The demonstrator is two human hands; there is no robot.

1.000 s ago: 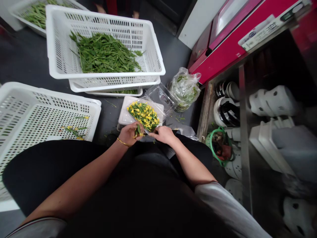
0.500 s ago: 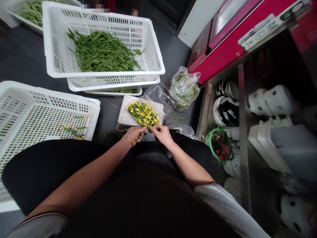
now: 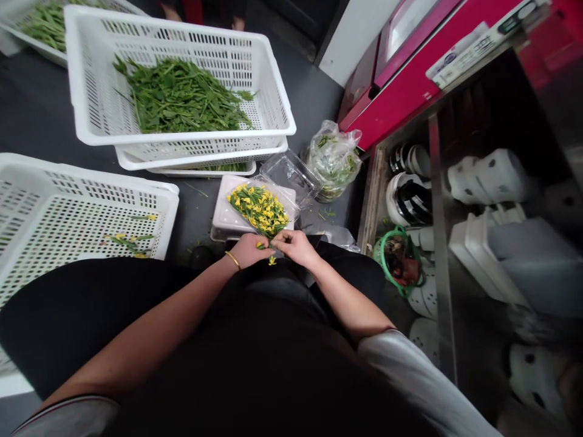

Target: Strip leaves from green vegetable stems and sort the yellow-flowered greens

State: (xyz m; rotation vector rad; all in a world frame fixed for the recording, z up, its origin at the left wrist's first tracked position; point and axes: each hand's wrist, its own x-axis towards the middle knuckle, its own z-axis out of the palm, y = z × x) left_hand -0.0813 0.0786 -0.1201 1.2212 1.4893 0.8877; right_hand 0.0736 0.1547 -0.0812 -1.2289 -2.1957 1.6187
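Note:
My left hand point(image 3: 248, 251) is closed around a few yellow-flowered green stems point(image 3: 260, 246), close in front of my lap. Beside it, my right hand point(image 3: 296, 246) pinches at the same spot, fingertips almost touching the left ones. A small yellow flower point(image 3: 272, 261) hangs just below the fingertips; which hand holds it I cannot tell. Right beyond the hands, a heap of yellow-flowered stems point(image 3: 257, 206) fills a clear plastic tray. That tray rests on a white box point(image 3: 223, 209), and an open clear plastic container point(image 3: 294, 173) lies next to it.
White crates point(image 3: 182, 138) stacked ahead hold leafy greens point(image 3: 182, 97). A white basket point(image 3: 86, 212) at left has a few flowering stems. On the right are a bag of greens point(image 3: 334, 161), a green basket point(image 3: 387, 261) and a metal shelf point(image 3: 439, 200) with dishes. Someone's feet show at the top.
My hands have drawn closer together, and a yellow flower now shows below the fingertips. The whole view has shifted slightly, with surroundings sliding left.

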